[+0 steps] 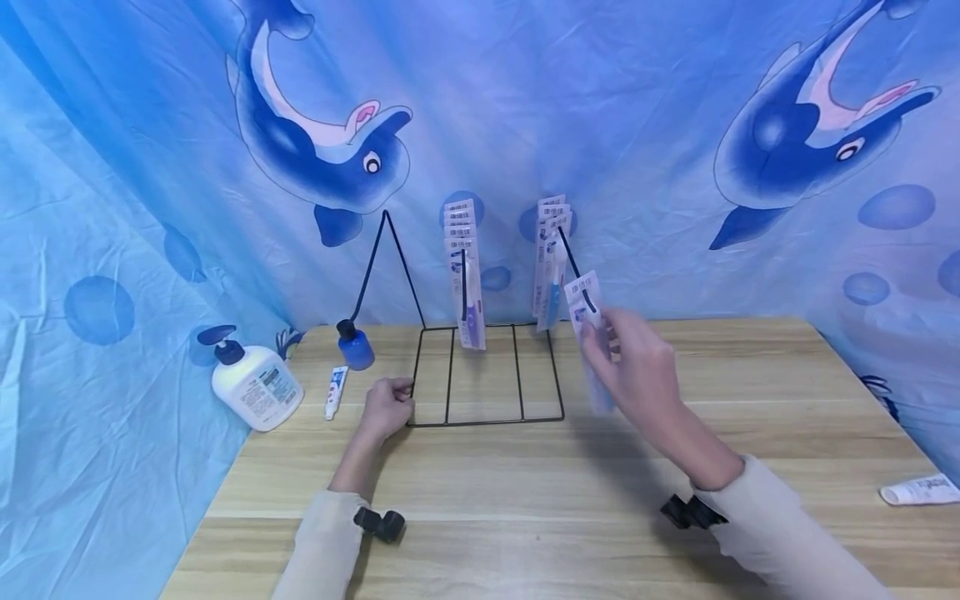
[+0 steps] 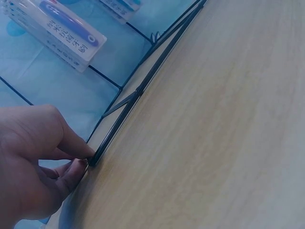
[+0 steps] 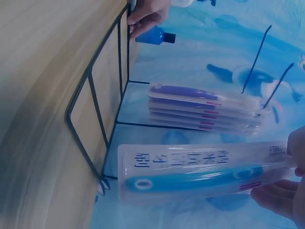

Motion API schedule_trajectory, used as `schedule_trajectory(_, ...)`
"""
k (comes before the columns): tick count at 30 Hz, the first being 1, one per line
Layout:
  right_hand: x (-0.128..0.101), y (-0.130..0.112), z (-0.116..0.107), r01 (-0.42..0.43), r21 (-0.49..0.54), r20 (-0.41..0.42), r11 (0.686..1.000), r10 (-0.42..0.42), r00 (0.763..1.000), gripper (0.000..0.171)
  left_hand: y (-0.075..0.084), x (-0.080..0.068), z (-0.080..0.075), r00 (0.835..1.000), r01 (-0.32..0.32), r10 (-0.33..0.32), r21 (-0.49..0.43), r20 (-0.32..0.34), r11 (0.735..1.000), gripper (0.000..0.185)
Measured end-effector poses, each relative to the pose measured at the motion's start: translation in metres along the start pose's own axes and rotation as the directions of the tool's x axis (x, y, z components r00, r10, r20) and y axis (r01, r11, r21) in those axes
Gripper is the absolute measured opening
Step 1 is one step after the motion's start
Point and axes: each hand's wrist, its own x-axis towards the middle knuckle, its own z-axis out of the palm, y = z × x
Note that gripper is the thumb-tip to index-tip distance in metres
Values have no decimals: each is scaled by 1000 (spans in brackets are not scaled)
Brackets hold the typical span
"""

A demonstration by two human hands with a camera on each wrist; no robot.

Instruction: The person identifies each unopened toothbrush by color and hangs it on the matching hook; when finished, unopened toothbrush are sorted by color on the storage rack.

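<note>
A black wire display rack (image 1: pixel 483 423) stands on the table, and my left hand (image 1: pixel 388 408) pinches its left front corner between thumb and fingers (image 2: pixel 71 143). My right hand (image 1: pixel 641 354) grips a packaged toothbrush (image 3: pixel 190 179) with a blue handle by its edge. The tip of the right hook (image 1: pixel 589 302) shows in front of that pack's card. Farther back on this hook hang several more packs (image 1: pixel 553 292). Purple-handled toothbrush packs (image 1: pixel 468 308) hang in a row on the middle hook. The left prong (image 1: pixel 371 262) is bare.
To the left stand a white pump bottle (image 1: pixel 258 387) and a small blue bottle (image 1: pixel 356 348), with a small toothpaste tube (image 1: pixel 336 392) lying nearby. Another white tube (image 1: pixel 921 490) lies at the right table edge. A blue dolphin-print curtain (image 1: pixel 480 100) hangs behind the table.
</note>
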Motion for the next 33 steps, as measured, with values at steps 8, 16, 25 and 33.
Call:
schedule_trajectory(8, 20, 12, 39, -80, 32, -38, 996, 81, 996, 17, 4, -1, 0, 1000, 15, -15, -8, 12, 1000, 43)
schedule_trajectory(16, 38, 24, 63, -129, 79, -68, 989, 134, 989, 13, 5, -4, 1, 1000, 15, -15, -11, 18, 1000, 44)
schedule_trajectory(25, 54, 33, 70, -173, 55, -52, 983, 176, 983, 14, 6, -3, 4, 1000, 3, -3, -18, 18, 1000, 43)
schedule_trajectory(33, 57, 37, 75, -186, 42, -45, 982, 188, 981, 17, 5, -3, 5, 1000, 1, -1, -12, 18, 1000, 42)
